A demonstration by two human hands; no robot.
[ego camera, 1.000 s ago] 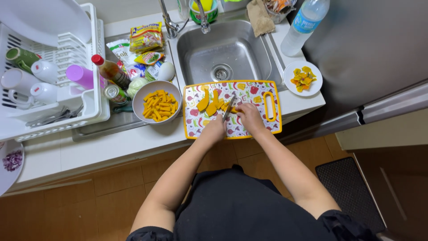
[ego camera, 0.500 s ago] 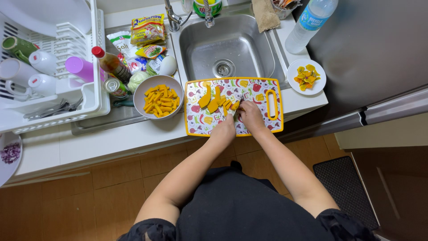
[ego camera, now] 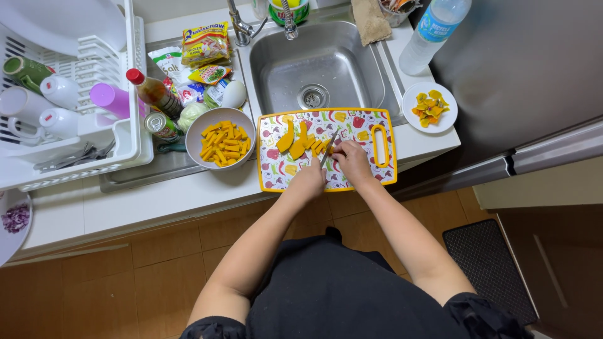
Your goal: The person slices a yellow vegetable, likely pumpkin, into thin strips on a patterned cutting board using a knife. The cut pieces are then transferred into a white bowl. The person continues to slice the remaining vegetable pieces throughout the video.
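Both hands sit slightly nearer the near edge of the board than half a second ago, and the knife blade now angles up toward the far left.

Seen from the head camera, the right hand [ego camera: 353, 162] is closed around the handle of one knife [ego camera: 328, 149]; its blade runs from the fist toward the far left, the tip among the orange pieces. The left hand [ego camera: 309, 182] lies on the cutting board [ego camera: 383, 177] just left of the blade, fingers curled down; whether it pins a piece or only touches the board cannot be told.

One cutting board, patterned with a yellow rim, lies with its long axis left to right, its handle slot at the right end, just near the sink [ego camera: 314, 66]. On it, the orange vegetable slices [ego camera: 294, 140] lie in a loose row at the far side: about three larger wedges to the left, with a cluster of small cut strips beside the blade, too close together to count.

One bowl of orange strips [ego camera: 221, 139] stands just left of the board. One small white plate of orange scraps [ego camera: 429, 107] stands to the far right. One plastic water bottle [ego camera: 433, 32] stands beyond that plate. One white dish rack [ego camera: 75, 125] occupies the far left, with one red-capped sauce bottle [ego camera: 152, 93] beside it.
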